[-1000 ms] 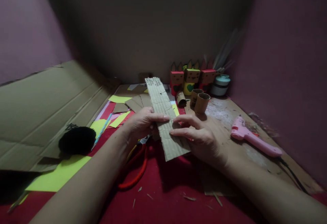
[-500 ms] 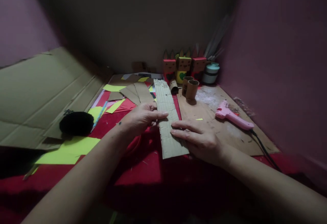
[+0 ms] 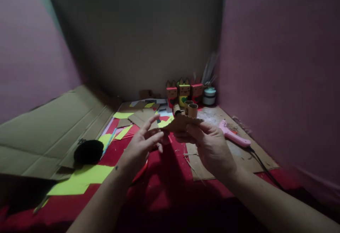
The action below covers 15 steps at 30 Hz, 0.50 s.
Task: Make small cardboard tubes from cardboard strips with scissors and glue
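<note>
My right hand pinches a cardboard strip between thumb and fingers, raised above the red cloth. The strip is seen nearly edge-on, its far edge ragged. My left hand is at the strip's left end with its fingers spread; whether a fingertip touches it I cannot tell. Just beyond the strip stand two short cardboard tubes, and another tube leans beside them. Below my left wrist a curved red object shows, partly hidden.
A pink glue gun with a black cord lies on a cardboard sheet at right. Box-headed figures and a lidded jar stand behind. Left are paper scraps, yellow paper, a black round object and large cardboard.
The strip has been lifted and tipped from a face-on view to nearly edge-on. My left hand's grip has loosened into spread fingers. My right hand now pinches the strip. The view has tilted upward.
</note>
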Available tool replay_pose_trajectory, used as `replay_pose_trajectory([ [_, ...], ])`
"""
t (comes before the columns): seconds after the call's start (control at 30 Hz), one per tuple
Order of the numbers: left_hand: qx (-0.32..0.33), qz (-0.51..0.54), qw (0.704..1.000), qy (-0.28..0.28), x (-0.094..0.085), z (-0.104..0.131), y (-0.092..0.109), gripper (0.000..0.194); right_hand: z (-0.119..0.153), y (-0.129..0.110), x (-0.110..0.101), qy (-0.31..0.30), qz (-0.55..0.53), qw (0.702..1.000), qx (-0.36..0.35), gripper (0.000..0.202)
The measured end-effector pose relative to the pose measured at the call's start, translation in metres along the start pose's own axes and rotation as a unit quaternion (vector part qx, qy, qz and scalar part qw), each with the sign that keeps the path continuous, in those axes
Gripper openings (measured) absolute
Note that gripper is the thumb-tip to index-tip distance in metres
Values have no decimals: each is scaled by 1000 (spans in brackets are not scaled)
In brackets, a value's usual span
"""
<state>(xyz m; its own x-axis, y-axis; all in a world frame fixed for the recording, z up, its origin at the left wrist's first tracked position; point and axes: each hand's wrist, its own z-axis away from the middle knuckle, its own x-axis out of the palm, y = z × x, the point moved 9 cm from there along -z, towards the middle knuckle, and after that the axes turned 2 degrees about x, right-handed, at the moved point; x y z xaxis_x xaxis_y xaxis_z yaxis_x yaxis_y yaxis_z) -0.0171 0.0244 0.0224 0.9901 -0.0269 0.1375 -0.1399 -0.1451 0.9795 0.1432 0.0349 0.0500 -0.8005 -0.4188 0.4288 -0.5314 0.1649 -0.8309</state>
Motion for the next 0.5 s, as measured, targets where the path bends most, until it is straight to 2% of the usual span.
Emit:
replay_pose_trajectory([
  [0.07, 22, -52, 998, -7, 6, 2, 7, 51, -9, -5, -1, 26, -41, 999, 5, 14],
  [0.13, 58, -85, 995, 5, 12, 0, 19, 49, -16, -18, -2, 48, -56, 997, -31, 15],
  [0.23, 117, -108, 987, 20, 23, -5, 40, 51, -18, -46, 3, 52, -11, 994, -95, 14],
  [0.3, 134, -146, 980, 21, 29, -5, 50, 36, -17, -65, 6, 61, 47, 991, -110, 22],
  [0.37, 117, -203, 972, -7, 37, -3, 51, 19, -17, -83, 4, 79, 89, 986, -118, 29],
  [0.43, 73, -234, 967, -69, 46, 4, 42, 18, -21, -90, 4, 62, 109, 988, -95, 30],
  [0.5, 34, -230, 965, -120, 52, 13, 31, 22, -27, -85, 1, 48, 104, 992, -53, 32],
])
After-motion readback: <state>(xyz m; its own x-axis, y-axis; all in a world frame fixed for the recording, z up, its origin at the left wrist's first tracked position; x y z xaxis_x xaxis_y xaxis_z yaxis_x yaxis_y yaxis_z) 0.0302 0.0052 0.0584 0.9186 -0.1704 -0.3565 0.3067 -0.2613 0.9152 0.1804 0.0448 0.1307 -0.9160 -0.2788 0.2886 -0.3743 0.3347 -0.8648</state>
